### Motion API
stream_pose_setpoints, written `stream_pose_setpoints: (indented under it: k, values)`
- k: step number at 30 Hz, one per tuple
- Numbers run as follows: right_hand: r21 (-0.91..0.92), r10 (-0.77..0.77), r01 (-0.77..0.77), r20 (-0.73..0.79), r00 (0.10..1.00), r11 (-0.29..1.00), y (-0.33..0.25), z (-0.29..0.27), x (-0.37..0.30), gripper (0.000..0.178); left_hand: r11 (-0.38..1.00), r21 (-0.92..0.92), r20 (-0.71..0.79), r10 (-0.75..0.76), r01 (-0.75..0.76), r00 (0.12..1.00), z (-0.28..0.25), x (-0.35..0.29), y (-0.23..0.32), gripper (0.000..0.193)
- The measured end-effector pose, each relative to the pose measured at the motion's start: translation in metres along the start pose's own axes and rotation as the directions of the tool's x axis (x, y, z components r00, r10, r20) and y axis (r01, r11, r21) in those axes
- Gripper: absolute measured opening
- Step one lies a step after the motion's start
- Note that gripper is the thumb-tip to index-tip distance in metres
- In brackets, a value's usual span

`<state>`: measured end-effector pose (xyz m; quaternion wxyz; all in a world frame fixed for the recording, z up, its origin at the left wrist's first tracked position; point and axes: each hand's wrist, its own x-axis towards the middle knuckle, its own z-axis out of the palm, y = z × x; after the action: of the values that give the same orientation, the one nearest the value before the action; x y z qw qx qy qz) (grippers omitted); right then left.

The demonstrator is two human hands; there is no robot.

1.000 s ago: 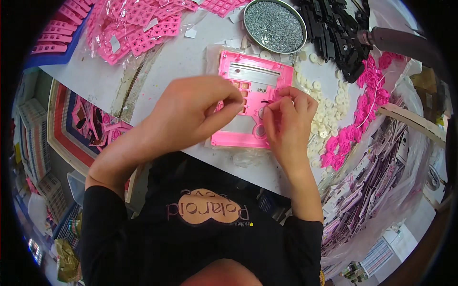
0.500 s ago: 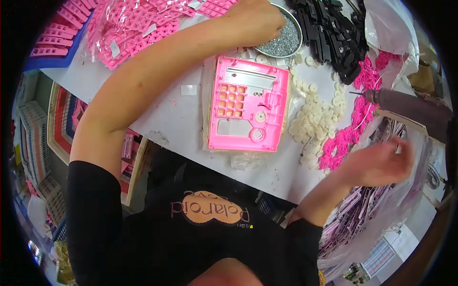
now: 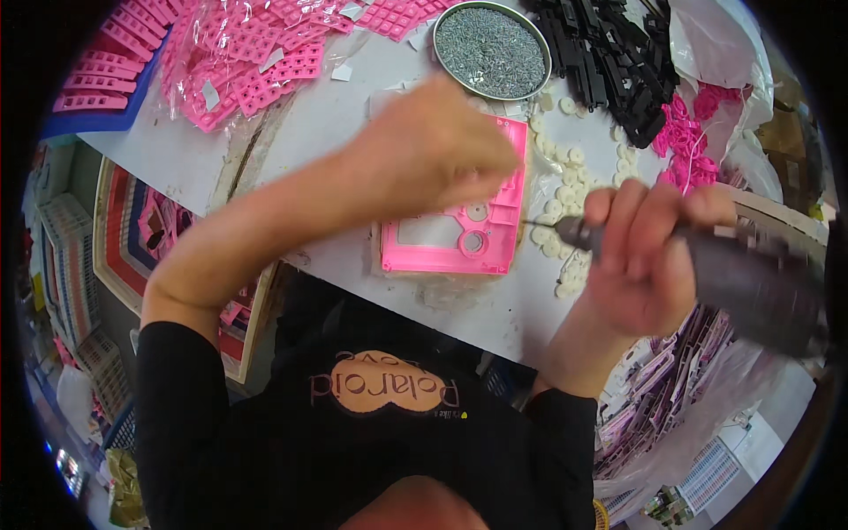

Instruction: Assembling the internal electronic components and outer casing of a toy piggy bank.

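Note:
A pink plastic casing (image 3: pixel 442 258) with a keypad grid and round openings lies at the middle of the table; my left forearm covers part of it. Over its upper half is my left hand (image 3: pixel 446 146), blurred, its fingers closed; whatever they may hold is too small to make out. My right hand (image 3: pixel 640 256) is wrapped round a dark electric screwdriver (image 3: pixel 742 283). Its thin bit points left, just off the casing's right edge. Beyond the casing stands a round dish (image 3: pixel 439 62) full of small metal screws.
White round discs (image 3: pixel 574 190) are scattered right of the casing. Black plastic parts (image 3: pixel 609 62) are heaped at the back right, with pink pieces (image 3: pixel 685 146) beside them. Bagged pink keypads (image 3: pixel 256 62) lie at the back left, near a blue tray (image 3: pixel 132 115) of pink parts.
My left hand has come back from the screw dish to above the casing. My right hand has taken hold of the electric screwdriver and brought it left toward the casing.

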<state>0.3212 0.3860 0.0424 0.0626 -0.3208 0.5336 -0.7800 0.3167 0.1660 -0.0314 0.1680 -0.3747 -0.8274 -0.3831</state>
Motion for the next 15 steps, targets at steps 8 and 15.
stream_pose_setpoints:
  k: [8, 15]
  values:
    - [0.088, 0.001, -0.007, 0.064, 0.998, 0.996, -0.019, 0.027, -0.009, 0.027, 0.976, -0.144, 0.055, -0.157, 0.164, 0.986, 0.001, -0.04, 0.051, 0.018]
    - [0.078, 0.027, -0.031, 0.049, 0.998, 0.996, -0.007, 0.037, -0.013, 0.027, 0.995, -0.044, 0.049, -0.091, 0.093, 0.995, 0.001, -0.044, 0.051, 0.022]
